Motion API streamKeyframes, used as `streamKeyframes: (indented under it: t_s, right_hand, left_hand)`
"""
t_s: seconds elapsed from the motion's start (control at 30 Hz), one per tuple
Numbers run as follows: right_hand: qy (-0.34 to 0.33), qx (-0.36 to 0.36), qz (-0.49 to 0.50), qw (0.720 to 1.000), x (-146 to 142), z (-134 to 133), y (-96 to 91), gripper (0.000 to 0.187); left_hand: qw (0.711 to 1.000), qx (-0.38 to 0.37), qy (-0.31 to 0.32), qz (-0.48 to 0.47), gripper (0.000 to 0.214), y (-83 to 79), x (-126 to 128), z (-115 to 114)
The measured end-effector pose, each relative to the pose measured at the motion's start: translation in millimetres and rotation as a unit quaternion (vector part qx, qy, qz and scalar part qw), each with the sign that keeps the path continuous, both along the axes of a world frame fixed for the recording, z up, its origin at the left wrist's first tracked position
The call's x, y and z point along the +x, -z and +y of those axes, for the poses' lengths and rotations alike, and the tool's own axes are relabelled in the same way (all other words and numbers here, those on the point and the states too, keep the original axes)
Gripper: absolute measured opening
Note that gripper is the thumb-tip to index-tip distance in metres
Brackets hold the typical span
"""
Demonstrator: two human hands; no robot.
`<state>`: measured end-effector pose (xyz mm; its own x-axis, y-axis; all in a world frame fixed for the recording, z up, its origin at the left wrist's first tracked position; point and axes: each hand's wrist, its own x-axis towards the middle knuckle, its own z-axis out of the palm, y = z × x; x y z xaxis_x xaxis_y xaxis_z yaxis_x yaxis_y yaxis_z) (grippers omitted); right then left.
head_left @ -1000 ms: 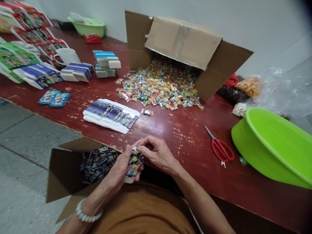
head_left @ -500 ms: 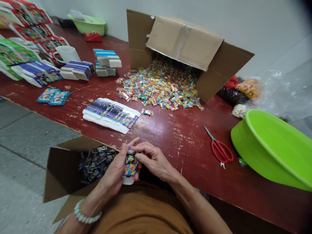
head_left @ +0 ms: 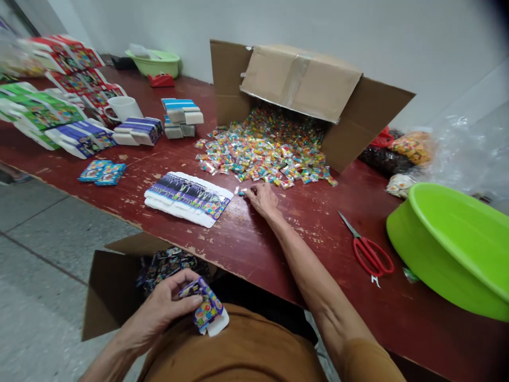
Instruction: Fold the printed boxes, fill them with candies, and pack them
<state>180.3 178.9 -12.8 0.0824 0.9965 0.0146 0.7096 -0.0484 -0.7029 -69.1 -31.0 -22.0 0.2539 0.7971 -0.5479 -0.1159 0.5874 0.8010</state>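
Right arm (head_left: 314,270) stretches forward; left fingers (head_left: 183,277) curl near the torso (head_left: 238,353).

Looking up to twelve o'clock, straight onto a plain, pale grey wall (head_left: 397,53), running on past one. Swinging to ten-thirty and catching a dark slanting strip (head_left: 27,20), too blurred to name with confidence. Back across the middle, meeting a long dark-red table (head_left: 246,249), worn and chipped, stretching from nine o'clock down to five, with a soft sheen near the centre. Dropping to eight o'clock, onto speckled grey floor (head_left: 43,225), crossed by a dark seam (head_left: 43,259).
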Motion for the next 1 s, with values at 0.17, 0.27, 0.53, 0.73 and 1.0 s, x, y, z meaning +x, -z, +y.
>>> streamKeyframes:
  t_s: [0.17, 0.27, 0.53, 0.73, 1.0]
  right_hand:
    - [-0.013, -0.005, 0.015, 1.0, -4, -9, 5.9, 0.017]
    - [-0.052, -0.017, 0.063, 0.997, -3, -37, 0.4, 0.02]
    - [-0.285, -0.032, 0.277, 0.917, -6, -132, -25.4, 0.009]
    - [-0.337, 0.018, 0.176, 0.925, -11, -138, -37.3, 0.021]
    - [-0.208, -0.013, 0.308, 0.928, -17, -137, -29.2, 0.014]
  left_hand:
    - [0.968, 0.042, 0.219, 0.119, 0.033, 3.6, -40, 7]
    - [0.977, 0.032, 0.191, 0.091, 0.031, -1.1, -31, 12]
    - [0.994, 0.099, 0.039, 0.001, 0.027, -23.2, 34, 25]
    - [0.985, 0.152, 0.058, 0.054, 0.026, -29.5, 50, 22]
    - [0.993, 0.047, -0.049, -0.094, 0.056, -33.8, 56, 25]
